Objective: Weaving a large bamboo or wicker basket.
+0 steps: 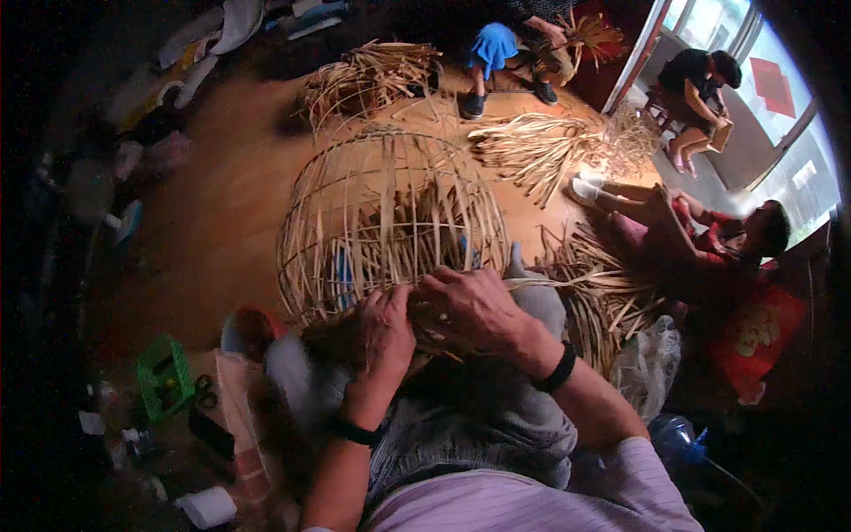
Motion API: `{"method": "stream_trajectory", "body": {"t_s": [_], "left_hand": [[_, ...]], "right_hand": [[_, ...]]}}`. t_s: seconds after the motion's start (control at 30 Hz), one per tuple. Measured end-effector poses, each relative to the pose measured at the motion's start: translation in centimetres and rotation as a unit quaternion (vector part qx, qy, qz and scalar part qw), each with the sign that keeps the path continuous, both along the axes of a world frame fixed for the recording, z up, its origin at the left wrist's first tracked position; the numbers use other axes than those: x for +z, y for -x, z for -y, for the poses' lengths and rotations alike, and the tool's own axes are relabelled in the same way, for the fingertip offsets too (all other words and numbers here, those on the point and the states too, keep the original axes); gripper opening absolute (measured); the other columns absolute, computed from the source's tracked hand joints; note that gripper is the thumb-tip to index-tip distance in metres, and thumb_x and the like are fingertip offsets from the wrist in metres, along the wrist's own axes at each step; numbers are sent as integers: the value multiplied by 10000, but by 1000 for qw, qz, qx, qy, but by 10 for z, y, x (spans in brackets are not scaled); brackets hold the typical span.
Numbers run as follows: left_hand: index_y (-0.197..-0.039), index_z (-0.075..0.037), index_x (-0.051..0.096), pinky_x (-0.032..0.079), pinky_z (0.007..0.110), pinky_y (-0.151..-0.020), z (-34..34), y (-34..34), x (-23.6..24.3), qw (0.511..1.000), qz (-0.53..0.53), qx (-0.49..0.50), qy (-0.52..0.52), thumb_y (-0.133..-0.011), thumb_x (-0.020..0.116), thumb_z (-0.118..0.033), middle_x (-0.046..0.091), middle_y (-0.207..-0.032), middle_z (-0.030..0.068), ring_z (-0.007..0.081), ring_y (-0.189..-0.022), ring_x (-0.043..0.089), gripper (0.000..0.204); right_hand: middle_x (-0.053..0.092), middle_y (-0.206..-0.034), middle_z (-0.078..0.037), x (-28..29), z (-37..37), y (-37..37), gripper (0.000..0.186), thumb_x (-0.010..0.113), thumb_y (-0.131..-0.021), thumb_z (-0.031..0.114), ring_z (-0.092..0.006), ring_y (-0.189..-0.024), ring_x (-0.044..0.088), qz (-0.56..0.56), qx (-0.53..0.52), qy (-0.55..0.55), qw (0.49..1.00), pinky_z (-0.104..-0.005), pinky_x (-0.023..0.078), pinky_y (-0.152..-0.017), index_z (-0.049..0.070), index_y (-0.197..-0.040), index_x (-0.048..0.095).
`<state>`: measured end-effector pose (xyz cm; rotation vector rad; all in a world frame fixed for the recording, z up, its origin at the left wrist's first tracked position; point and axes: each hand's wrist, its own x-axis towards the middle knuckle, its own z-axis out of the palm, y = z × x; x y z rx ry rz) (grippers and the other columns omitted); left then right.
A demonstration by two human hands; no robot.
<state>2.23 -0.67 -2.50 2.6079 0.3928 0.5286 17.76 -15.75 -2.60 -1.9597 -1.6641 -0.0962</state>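
While both hands (387,326) (474,306) pinch the near edge of an openwork basket (414,223), dry strips (536,146) fanned beyond, on brown floor (213,222)

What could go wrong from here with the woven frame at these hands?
The woven frame has thin, widely spaced ribs, so pressure from the left hand and right hand at its near edge might bend them. The loose strips heaped beside the wearer's right leg could tangle, or catch a foot.
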Motion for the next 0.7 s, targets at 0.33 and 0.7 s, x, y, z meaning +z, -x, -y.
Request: {"method": "stream_trajectory", "body": {"t_s": [0.33, 0.7], "left_hand": [[-1217, -26, 635, 501, 542, -879, -10, 4, 25, 995, 24, -72, 65, -1029, 514, -90, 704, -1027, 245, 448, -998, 656, 233], [-1186, -3, 657, 536, 485, -871, -13, 1, 24, 992, -38, -54, 104, -1061, 530, -91, 709, -1062, 238, 440, -1003, 686, 198]], "right_hand": [[700, -1033, -156, 25, 21, 24, 382, 705, -931, 279, -420, -819, 713, -99, -19, 71, 992, -497, 574, -652, 92, -1252, 619], [654, -871, -142, 12, 140, -15, 164, 725, -911, 147, -400, -800, 694, -146, -167, 91, 971, -470, 559, -673, 95, -1019, 613]]}}
